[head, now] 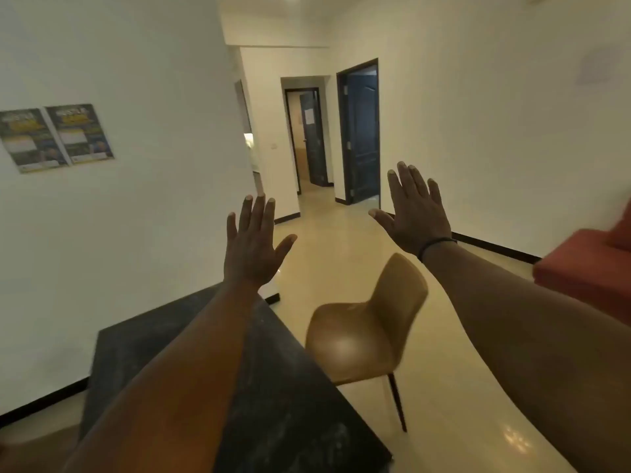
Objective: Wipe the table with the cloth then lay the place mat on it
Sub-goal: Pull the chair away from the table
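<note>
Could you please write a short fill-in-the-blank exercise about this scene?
1. Both hands, left and right, are raised with fingers ____.
2. The chair beside the dark table is coloured ____.
3. On the left wall hang ____ posters.

Missing words: spread; tan; two

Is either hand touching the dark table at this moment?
Apart. The head view shows the left hand and right hand raised with fingers spread, held in the air well above the dark table; neither palm nor fingertips meet its top.
</note>
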